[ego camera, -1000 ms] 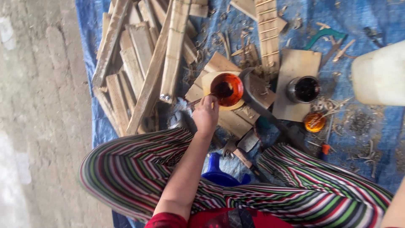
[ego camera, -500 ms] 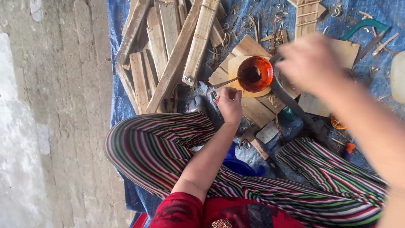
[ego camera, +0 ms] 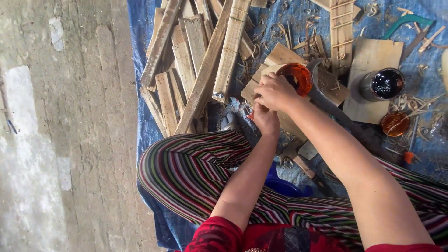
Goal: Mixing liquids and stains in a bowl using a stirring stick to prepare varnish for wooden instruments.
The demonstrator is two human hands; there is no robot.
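Your two hands meet over the blue sheet (ego camera: pixel 140 121) on the floor, near the middle of the view; your right hand (ego camera: pixel 276 92) lies on top with its fingers curled shut, right beside the orange bowl (ego camera: pixel 295 78) at 1 o'clock from it; you cannot see what it holds. Your left hand (ego camera: pixel 266 119) sits just under it at 6 o'clock, touching it; its fingers are hidden, so you cannot tell if they are open or closed. The bowl rests on flat wood pieces (ego camera: pixel 275 58); long wood slats (ego camera: pixel 196 70) lie at 9 o'clock from the hands; a dark tin (ego camera: pixel 385 85) stands on a board (ego camera: pixel 368 60) at 3 o'clock; your striped legs (ego camera: pixel 191 168) are at 6 o'clock.
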